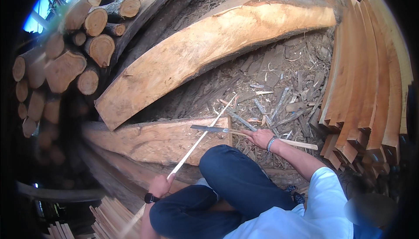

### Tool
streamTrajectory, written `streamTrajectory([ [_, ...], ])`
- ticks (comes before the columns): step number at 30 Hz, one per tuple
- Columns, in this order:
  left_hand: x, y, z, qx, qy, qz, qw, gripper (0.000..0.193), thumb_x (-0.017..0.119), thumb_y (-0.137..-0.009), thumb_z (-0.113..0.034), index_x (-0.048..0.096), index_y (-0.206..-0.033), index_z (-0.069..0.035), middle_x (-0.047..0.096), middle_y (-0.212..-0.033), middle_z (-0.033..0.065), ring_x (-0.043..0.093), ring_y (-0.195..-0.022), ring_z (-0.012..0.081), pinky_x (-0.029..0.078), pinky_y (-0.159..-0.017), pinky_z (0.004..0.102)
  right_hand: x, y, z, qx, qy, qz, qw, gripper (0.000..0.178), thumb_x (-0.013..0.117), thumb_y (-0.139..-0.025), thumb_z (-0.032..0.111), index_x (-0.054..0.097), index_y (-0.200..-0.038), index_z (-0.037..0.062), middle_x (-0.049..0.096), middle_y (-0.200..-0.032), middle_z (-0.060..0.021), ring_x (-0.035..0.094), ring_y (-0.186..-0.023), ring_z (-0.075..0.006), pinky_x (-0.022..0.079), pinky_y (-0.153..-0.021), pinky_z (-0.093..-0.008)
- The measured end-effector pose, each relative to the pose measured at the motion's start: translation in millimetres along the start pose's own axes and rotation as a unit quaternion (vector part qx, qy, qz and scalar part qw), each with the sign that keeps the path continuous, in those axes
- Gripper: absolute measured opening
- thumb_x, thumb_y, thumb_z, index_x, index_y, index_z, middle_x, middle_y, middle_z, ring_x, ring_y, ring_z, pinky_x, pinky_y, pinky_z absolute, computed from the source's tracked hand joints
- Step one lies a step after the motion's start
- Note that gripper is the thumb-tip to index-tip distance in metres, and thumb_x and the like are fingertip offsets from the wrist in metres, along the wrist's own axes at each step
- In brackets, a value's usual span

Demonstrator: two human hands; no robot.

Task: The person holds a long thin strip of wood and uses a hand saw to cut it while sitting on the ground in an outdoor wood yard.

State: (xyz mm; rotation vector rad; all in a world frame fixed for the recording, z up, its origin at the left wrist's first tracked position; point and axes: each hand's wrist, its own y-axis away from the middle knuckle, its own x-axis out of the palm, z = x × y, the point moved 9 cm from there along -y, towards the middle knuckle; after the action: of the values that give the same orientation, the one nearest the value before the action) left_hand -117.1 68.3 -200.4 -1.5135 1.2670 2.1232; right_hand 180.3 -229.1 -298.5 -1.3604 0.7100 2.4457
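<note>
My left hand (pixel 160 185), with a dark watch at its wrist, is closed round a long, thin, pale wooden strip (pixel 190 150). The strip slants up and away past my knees, and its far tip lies over the bark litter. In my right hand (pixel 262 139) is a knife (pixel 208 128) with a dark, straight blade and a long wooden handle that sticks out behind the wrist. Its blade crosses the strip, at or very near its surface; whether they touch I cannot tell. Below them lies a short, thick slab of wood (pixel 148 145).
A large curved slab (pixel 209 42) lies beyond. Cut logs (pixel 100 49) are stacked at the left, reddish boards (pixel 362 73) at the right. Thin strips (pixel 111 215) are bundled at the lower left. Bark and shavings (pixel 279 75) cover the ground. My bent legs (pixel 244 182) are close by.
</note>
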Motion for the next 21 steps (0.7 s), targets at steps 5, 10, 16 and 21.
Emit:
streamTrajectory([
  [5, -9.2, -5.0, -9.7, 0.014, -0.011, -0.015, 1.000, 0.062, 0.043, -0.097, -0.053, 0.068, -0.086, 0.003, 0.063, -0.080, 0.0324, 0.062, -0.081, 0.0495, 0.048, -0.074, 0.0557, 13.2, 2.8, 7.3, -0.014, -0.086, -0.008, 0.996, 0.042, 0.039, -0.102, 0.033, 0.042, -0.142, 0.0188, 0.067, -0.078, -0.0202, 0.067, -0.071, -0.0374, 0.055, -0.065, -0.0493],
  [10, 3.1, -10.5, -2.9, -0.019, -0.005, 0.030, 0.999, 0.062, 0.044, -0.096, -0.054, 0.070, -0.091, 0.002, 0.064, -0.086, 0.0323, 0.062, -0.087, 0.0488, 0.049, -0.078, 0.0544, 25.7, 11.4, 39.2, -0.108, -0.094, 0.004, 0.990, 0.041, 0.039, -0.102, 0.035, 0.042, -0.142, 0.0254, 0.068, -0.077, -0.0192, 0.067, -0.072, -0.0383, 0.055, -0.067, -0.0489],
  [16, -5.6, -7.6, -13.6, 0.000, -0.020, 0.012, 1.000, 0.062, 0.044, -0.096, -0.054, 0.070, -0.091, 0.002, 0.064, -0.085, 0.0326, 0.062, -0.087, 0.0490, 0.049, -0.079, 0.0542, 21.7, 7.0, 39.9, -0.071, -0.113, 0.012, 0.991, 0.041, 0.038, -0.102, 0.036, 0.044, -0.141, 0.0258, 0.069, -0.081, -0.0190, 0.068, -0.074, -0.0367, 0.055, -0.069, -0.0472],
  [21, -9.7, -4.6, -15.0, -0.007, -0.012, 0.002, 1.000, 0.066, 0.043, -0.095, -0.055, 0.069, -0.088, 0.004, 0.064, -0.084, 0.0328, 0.063, -0.086, 0.0485, 0.050, -0.078, 0.0536, 14.5, -3.0, 8.1, -0.004, -0.068, -0.005, 0.998, 0.044, 0.038, -0.102, 0.035, 0.041, -0.143, 0.0207, 0.067, -0.075, -0.0195, 0.067, -0.071, -0.0375, 0.056, -0.065, -0.0482],
])
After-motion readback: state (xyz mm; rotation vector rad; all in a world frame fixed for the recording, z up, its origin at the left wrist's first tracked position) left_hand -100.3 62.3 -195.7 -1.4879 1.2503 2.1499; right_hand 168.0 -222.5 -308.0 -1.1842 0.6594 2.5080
